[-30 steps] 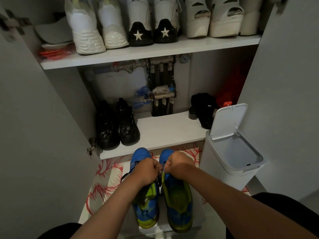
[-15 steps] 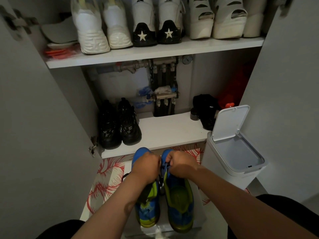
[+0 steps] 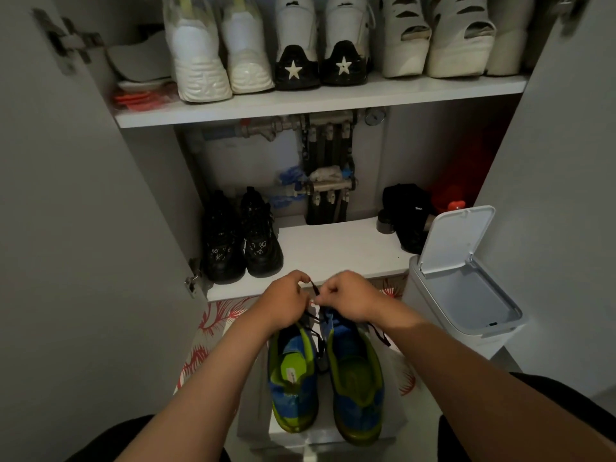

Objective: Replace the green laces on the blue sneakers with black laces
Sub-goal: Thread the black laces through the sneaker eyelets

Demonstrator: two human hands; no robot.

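Two blue sneakers with lime-green lining stand side by side on a white surface, heels toward me: the left sneaker [image 3: 292, 381] and the right sneaker [image 3: 356, 378]. Both hands hover over their toe ends. My left hand [image 3: 283, 300] pinches one end of a black lace [image 3: 313, 285] and my right hand [image 3: 346, 296] pinches it just beside. More black lace [image 3: 378, 333] trails down between and over the shoes. The toes are hidden behind my hands.
An open cupboard faces me, with black shoes [image 3: 241, 238] on its low shelf [image 3: 333, 251] and white shoes [image 3: 213, 51] above. A white bin [image 3: 466, 295] with its lid up stands at the right. A red-patterned mat [image 3: 213, 325] lies under the shoes.
Both hands have lifted a little away from the sneakers, drawing the black lace up between them. The lace ends now show above the shoes.
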